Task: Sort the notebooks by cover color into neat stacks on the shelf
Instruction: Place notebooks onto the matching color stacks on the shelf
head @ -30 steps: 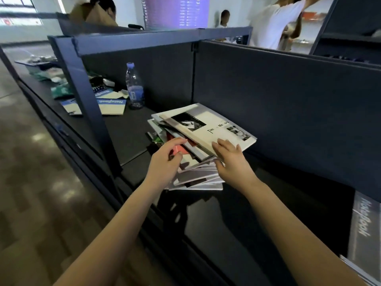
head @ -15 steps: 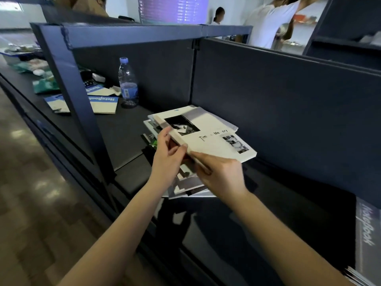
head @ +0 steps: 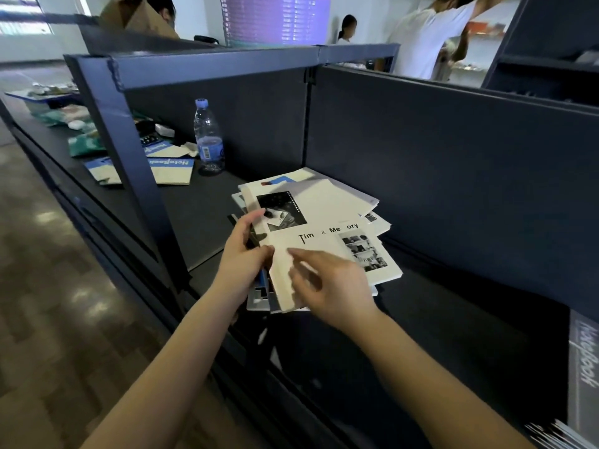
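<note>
A messy pile of notebooks (head: 372, 218) lies on the dark shelf (head: 207, 215). On top is a white notebook (head: 324, 205) with black-and-white photos and the words "Time & Memory". My left hand (head: 243, 254) grips the left edge of this white notebook, thumb on the cover. The near end of the notebook is raised, showing its thick page edge. My right hand (head: 330, 283) lies over the near corner with its fingers spread and fairly straight, touching the cover. Blue and dark covers show under the white one.
A water bottle (head: 209, 140) stands behind the pile to the left. Blue-and-cream notebooks (head: 170, 166) lie past the blue shelf post (head: 120, 140). A grey notebook stack (head: 583, 367) sits at the far right. A dark back panel (head: 453, 163) walls the shelf. People stand beyond it.
The white notebook has been turned and drawn toward me, its near end lifted. My right hand came out from under it onto the near corner. My left hand shifted to its left edge.
</note>
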Demonstrator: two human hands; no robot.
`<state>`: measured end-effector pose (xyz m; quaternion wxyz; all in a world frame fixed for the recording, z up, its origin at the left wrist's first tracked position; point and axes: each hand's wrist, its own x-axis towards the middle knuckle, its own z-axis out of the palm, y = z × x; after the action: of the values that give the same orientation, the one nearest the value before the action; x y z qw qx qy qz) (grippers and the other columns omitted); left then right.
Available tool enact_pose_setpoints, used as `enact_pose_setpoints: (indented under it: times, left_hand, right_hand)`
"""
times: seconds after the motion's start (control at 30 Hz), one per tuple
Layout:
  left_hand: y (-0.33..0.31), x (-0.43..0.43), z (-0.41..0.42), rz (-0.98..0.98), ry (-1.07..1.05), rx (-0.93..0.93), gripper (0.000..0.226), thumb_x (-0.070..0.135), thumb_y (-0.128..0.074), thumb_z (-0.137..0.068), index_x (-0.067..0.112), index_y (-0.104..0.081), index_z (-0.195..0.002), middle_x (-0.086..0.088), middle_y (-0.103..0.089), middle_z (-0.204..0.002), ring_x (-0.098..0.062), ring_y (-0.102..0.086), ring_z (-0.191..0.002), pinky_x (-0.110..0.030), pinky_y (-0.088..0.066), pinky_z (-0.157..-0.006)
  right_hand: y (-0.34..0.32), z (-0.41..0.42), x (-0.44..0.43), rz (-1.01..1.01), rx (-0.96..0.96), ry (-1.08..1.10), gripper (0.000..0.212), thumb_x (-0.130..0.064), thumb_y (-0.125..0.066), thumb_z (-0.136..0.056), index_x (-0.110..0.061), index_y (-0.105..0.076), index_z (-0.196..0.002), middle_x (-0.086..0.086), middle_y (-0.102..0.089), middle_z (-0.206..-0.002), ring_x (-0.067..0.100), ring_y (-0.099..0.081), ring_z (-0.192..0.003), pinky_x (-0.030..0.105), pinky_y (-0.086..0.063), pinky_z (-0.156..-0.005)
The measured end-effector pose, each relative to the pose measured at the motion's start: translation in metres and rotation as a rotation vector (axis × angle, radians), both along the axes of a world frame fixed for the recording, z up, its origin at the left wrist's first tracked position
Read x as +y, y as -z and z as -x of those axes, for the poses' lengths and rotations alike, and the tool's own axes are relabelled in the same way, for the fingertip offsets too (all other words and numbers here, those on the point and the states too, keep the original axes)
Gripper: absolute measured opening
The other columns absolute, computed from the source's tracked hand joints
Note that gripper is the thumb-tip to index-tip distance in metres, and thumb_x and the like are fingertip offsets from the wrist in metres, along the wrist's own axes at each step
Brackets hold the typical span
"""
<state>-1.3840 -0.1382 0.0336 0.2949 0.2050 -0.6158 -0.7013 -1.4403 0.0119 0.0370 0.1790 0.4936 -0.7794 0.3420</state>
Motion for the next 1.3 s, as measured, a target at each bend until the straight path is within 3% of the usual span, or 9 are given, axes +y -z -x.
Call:
enact_pose_setpoints:
  times: [0.1, 0.23, 0.33, 0.5, 0.6, 0.7, 1.0, 1.2, 1.3]
  left_hand:
    - [0.003, -0.005, -0.007, -0.002, 0.046, -0.019, 0.061, -0.023, -0.047, -0.082, 0.023, -0.056, -0.12, 0.001, -0.064, -0.113, -0.017, -0.062, -0.099, -0.03, -0.052, -0.074]
    - [0.003, -0.006, -0.022, -0.009, 0.098, -0.043, 0.062, -0.022, -0.046, -0.083, 0.026, -0.055, -0.122, 0.008, -0.065, -0.112, -0.007, -0.064, -0.097, -0.029, -0.054, -0.079]
    - [0.004, -0.009, -0.032, -0.005, 0.12, -0.054, 0.065, -0.023, -0.046, -0.083, 0.03, -0.055, -0.12, 0.007, -0.064, -0.117, -0.011, -0.064, -0.098, -0.028, -0.056, -0.076]
    - [0.005, 0.0, -0.045, -0.076, 0.011, -0.021, 0.063, -0.02, -0.051, -0.083, 0.03, -0.051, -0.121, 0.01, -0.057, -0.12, -0.011, -0.059, -0.106, -0.029, -0.058, -0.072]
    - [0.007, 0.006, -0.044, -0.104, -0.049, -0.031, 0.058, -0.014, -0.06, -0.083, 0.03, -0.052, -0.119, 0.009, -0.059, -0.114, -0.014, -0.059, -0.108, -0.039, -0.056, -0.086]
    - [0.005, 0.008, -0.045, -0.106, -0.069, -0.043, 0.059, -0.012, -0.063, -0.082, 0.036, -0.053, -0.114, 0.008, -0.059, -0.113, -0.02, -0.059, -0.112, -0.049, -0.051, -0.094]
    - [0.003, 0.02, -0.042, -0.108, -0.059, -0.046, 0.059, -0.012, -0.057, -0.085, 0.038, -0.05, -0.115, 0.011, -0.058, -0.11, -0.016, -0.063, -0.102, -0.036, -0.055, -0.08]
    - [0.01, 0.027, -0.043, -0.087, -0.044, -0.05, 0.06, -0.011, -0.06, -0.084, 0.033, -0.047, -0.123, 0.009, -0.057, -0.116, -0.014, -0.062, -0.103, -0.031, -0.055, -0.082]
    - [0.012, 0.03, -0.043, -0.068, -0.022, -0.077, 0.059, -0.009, -0.06, -0.086, 0.033, -0.047, -0.124, 0.014, -0.055, -0.11, -0.006, -0.063, -0.094, -0.018, -0.054, -0.065]
  right_hand:
    - [-0.009, 0.034, 0.006, -0.075, -0.263, 0.163, 0.032, -0.031, -0.055, -0.093, -0.022, -0.064, -0.123, -0.005, -0.065, -0.122, 0.014, -0.059, -0.111, 0.027, -0.046, -0.091]
    - [-0.007, 0.078, 0.011, -0.256, -0.372, 0.235, 0.043, -0.032, -0.049, -0.097, -0.012, -0.048, -0.136, 0.002, -0.045, -0.143, 0.018, -0.038, -0.134, 0.031, -0.034, -0.104]
    - [-0.003, 0.099, 0.009, -0.304, -0.499, 0.278, 0.05, -0.041, -0.041, -0.098, -0.013, -0.041, -0.14, 0.006, -0.043, -0.142, 0.022, -0.038, -0.133, 0.034, -0.033, -0.107]
    - [-0.005, 0.119, -0.008, -0.366, -0.606, 0.359, 0.039, -0.055, -0.037, -0.095, -0.018, -0.042, -0.108, 0.009, -0.051, -0.126, 0.032, -0.044, -0.126, 0.049, -0.035, -0.106]
    - [-0.011, 0.123, -0.016, -0.283, -0.72, 0.357, 0.062, -0.054, -0.043, -0.094, -0.013, -0.039, -0.14, 0.011, -0.042, -0.144, 0.03, -0.04, -0.131, 0.045, -0.031, -0.11]
    - [-0.009, 0.126, -0.019, -0.16, -0.791, 0.369, 0.074, -0.054, -0.052, -0.09, -0.013, -0.031, -0.148, 0.007, -0.039, -0.147, 0.027, -0.04, -0.132, 0.045, -0.03, -0.112]
    - [-0.004, 0.11, -0.009, -0.169, -0.694, 0.387, 0.073, -0.05, -0.043, -0.097, -0.015, -0.012, -0.153, -0.002, 0.002, -0.161, 0.026, -0.021, -0.145, 0.053, -0.024, -0.114]
    - [0.004, 0.098, 0.009, -0.142, -0.76, 0.402, 0.065, -0.051, -0.038, -0.098, -0.018, -0.022, -0.151, 0.002, -0.025, -0.156, 0.027, -0.036, -0.137, 0.046, -0.028, -0.112]
    - [0.002, 0.087, 0.019, -0.027, -0.8, 0.361, 0.039, -0.038, -0.042, -0.1, -0.023, -0.043, -0.136, -0.003, -0.051, -0.124, 0.019, -0.05, -0.114, 0.024, -0.04, -0.084]
